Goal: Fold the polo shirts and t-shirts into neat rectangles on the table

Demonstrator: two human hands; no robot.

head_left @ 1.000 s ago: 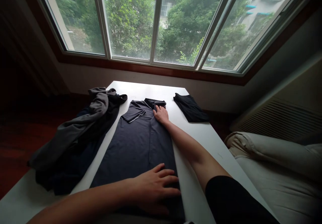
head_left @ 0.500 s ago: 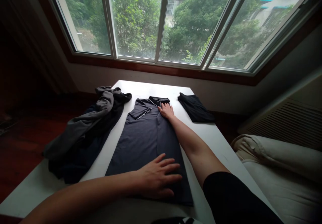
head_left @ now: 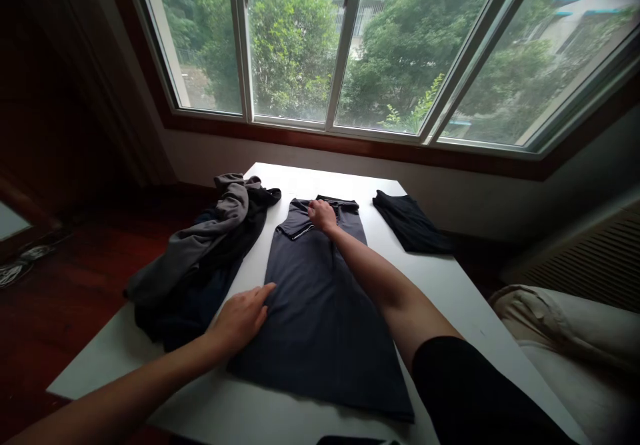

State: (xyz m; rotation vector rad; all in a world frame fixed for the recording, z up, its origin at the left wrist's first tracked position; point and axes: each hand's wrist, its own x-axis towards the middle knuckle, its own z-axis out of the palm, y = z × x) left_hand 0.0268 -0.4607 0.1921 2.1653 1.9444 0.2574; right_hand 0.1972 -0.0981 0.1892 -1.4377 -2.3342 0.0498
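Observation:
A dark grey short-sleeved collared shirt lies on the white table, its near hem toward me. The left sleeve, with white piping, is laid inward, and a dark collar is at the far end. My right hand reaches to the shoulder beside the collar, its fingers bent and closed on the cloth there. At the shirt's left side edge is my left hand, fingers stretched toward the fabric and thumb a little apart. Its fingertips touch or nearly touch that edge.
A heap of grey, black and navy clothes lies along the left of the white table. A folded black garment rests at the far right. Beyond stands a window; a pale cushioned seat is at the right.
My right hand has shifted left from beside the collar to the shoulder, its fingers closing. My left hand has moved left from the shirt's lower front to its side edge. The view has shifted slightly.

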